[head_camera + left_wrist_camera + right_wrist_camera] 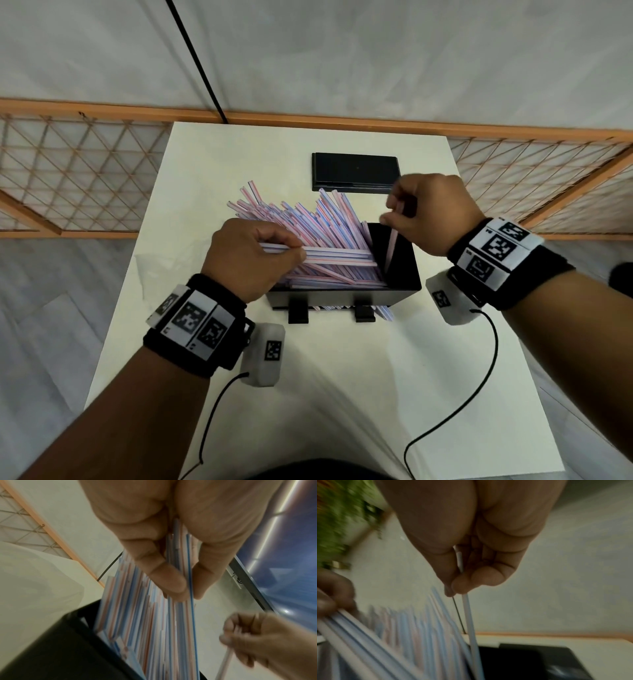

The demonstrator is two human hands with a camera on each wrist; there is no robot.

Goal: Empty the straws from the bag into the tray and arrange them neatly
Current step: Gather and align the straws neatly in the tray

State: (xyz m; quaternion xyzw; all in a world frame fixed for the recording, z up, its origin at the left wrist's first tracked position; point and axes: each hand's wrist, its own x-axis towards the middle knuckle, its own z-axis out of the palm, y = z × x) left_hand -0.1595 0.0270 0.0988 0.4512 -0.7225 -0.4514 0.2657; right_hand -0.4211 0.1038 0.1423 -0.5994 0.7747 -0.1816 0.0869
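A black tray (329, 298) sits mid-table, with a loose pile of red- and blue-striped straws (308, 219) fanning out over its far left rim. My left hand (294, 251) grips a small bundle of straws (339, 257) lying across the pile; the left wrist view shows thumb and fingers of that left hand (187, 588) curled round the bundle. My right hand (394, 212) pinches a single straw (392, 243) that stands nearly upright in the tray's bare right end. The right wrist view shows the right hand (457, 586) and this straw (471, 622) between thumb and forefinger.
A flat black lid (356, 169) lies behind the tray. A clear plastic bag (161, 270) lies crumpled at the table's left edge. A few straw ends (383, 311) poke out under the tray's front. Wrist cables (489, 377) trail over the near table.
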